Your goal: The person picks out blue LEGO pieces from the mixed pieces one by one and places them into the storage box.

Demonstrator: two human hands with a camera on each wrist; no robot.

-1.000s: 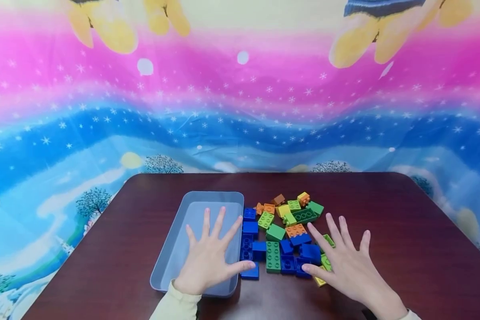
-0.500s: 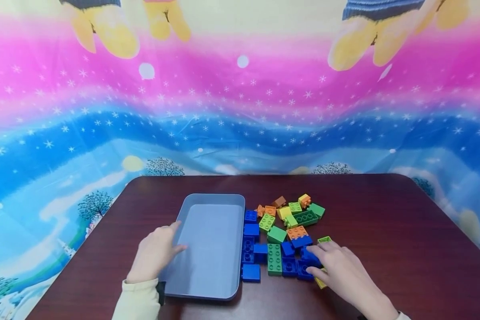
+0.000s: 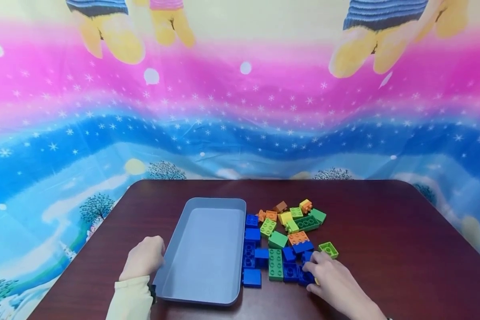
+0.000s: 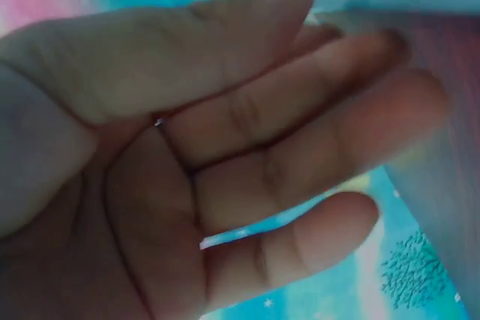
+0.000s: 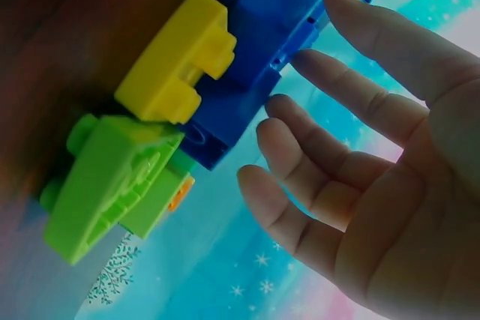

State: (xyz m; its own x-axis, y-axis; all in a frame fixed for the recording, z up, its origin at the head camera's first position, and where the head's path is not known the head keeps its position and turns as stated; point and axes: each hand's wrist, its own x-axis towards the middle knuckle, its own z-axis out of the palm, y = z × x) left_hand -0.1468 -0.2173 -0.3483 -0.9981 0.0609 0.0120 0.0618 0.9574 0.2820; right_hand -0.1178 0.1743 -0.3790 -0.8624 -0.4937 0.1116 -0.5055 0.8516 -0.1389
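Observation:
My left hand (image 3: 144, 258) is at the left side of a grey-blue plastic tray (image 3: 172, 249); in the left wrist view its fingers are loosely bent with nothing held. The head view does not settle whether it touches the rim. My right hand (image 3: 336, 278) hovers low at the front right of a heap of toy building bricks. Its relaxed fingers come close to a blue brick (image 5: 247, 35), and contact is unclear. A yellow brick (image 5: 172, 58) and a lime green brick (image 5: 112, 177) lie beside that blue one in the right wrist view.
Several blue bricks (image 3: 252, 278) line the tray's right side. Behind the right hand, a lime brick (image 3: 328, 250) lies somewhat apart. Green, orange and yellow bricks spread toward the back of the brown table (image 3: 384, 231). A printed cloth (image 3: 240, 111) hangs behind it.
Both hands were spread wide over the tray and bricks. The left has moved left to the tray's side; the right has lowered onto the near bricks with fingers drawn together. The view tilted slightly upward.

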